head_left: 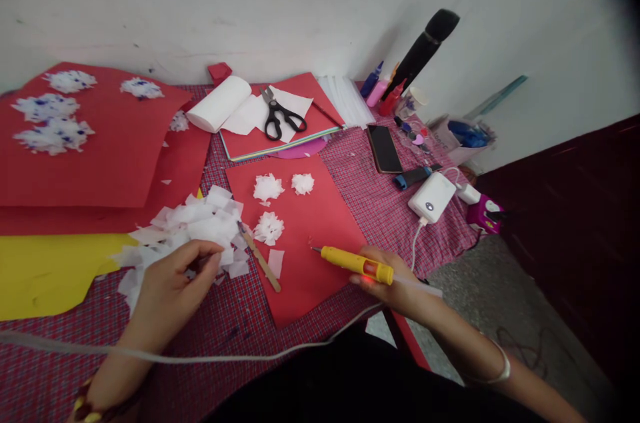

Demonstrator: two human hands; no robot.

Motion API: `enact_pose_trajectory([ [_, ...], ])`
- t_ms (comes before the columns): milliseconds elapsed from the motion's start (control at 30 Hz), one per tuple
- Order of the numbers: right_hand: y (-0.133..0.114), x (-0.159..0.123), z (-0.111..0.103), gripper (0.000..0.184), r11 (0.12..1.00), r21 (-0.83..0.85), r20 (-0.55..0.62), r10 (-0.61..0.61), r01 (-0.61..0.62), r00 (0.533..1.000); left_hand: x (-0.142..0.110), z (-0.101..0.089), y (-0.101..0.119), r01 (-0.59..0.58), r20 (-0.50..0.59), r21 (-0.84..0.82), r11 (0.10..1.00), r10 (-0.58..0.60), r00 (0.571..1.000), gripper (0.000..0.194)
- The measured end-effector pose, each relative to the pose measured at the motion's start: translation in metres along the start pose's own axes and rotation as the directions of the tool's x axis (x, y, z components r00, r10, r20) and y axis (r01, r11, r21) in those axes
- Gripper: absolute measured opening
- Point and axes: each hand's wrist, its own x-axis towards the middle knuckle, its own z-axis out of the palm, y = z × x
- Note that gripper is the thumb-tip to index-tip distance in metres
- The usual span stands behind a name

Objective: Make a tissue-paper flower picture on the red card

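Observation:
My right hand (385, 276) is wrapped round a yellow hot glue gun (350, 263), a clear glue stick (417, 285) poking out of its back. Its nozzle points left, just above a red paper sheet (320, 210). Over a heap of torn white paper pieces (205, 220), my left hand (175, 283) pinches thumb and forefinger together at one small white piece (227, 256). Several fluffy white paper tufts, one a tuft (269, 228) low on the left, sit on the red sheet. A wooden stick (261, 259) lies across its left edge, beside a loose paper square (275, 263).
Scissors (281, 115) and a white paper roll (220, 104) lie at the back. Red sheets with blue-spotted tufts (53, 135) cover the left, above yellow paper (50, 270). A phone (384, 148) and power bank (432, 197) lie right. A white cable (225, 358) crosses the front.

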Motion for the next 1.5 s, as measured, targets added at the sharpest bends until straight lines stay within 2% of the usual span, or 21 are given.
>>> enact_pose_trajectory([
  [267, 0.004, 0.0, 0.003, 0.022, 0.997, 0.072, -0.048, 0.036, -0.032, 0.998, -0.001, 0.004, -0.007, -0.026, 0.017, -0.028, 0.999, 0.026, 1.0, 0.014],
  [467, 0.0, 0.005, 0.003, 0.024, 0.993, 0.109, 0.022, 0.039, -0.041, 0.999, 0.0, 0.003, -0.007, -0.066, -0.019, -0.036, 0.997, 0.065, 0.998, 0.014],
  [700, -0.004, 0.013, 0.006, 0.023, 0.998, 0.051, 0.056, 0.042, -0.045, 0.998, 0.0, 0.002, -0.003, -0.05, 0.004, -0.018, 0.999, 0.051, 0.999, 0.014],
  [933, 0.009, 0.012, 0.014, 0.022, 1.0, -0.001, -0.006, 0.03, -0.03, 1.0, -0.001, 0.004, -0.007, -0.06, -0.005, -0.026, 0.998, 0.06, 0.998, 0.014],
  [1200, 0.012, 0.0, 0.002, 0.023, 1.0, 0.03, 0.02, 0.01, -0.01, 1.0, 0.0, 0.005, -0.009, -0.062, -0.008, -0.009, 0.998, 0.062, 0.998, 0.013],
  [1500, 0.012, 0.005, 0.001, 0.018, 0.994, 0.11, -0.015, 0.008, -0.007, 1.0, 0.002, 0.005, -0.006, -0.055, -0.016, -0.026, 0.998, 0.055, 0.998, 0.014],
])
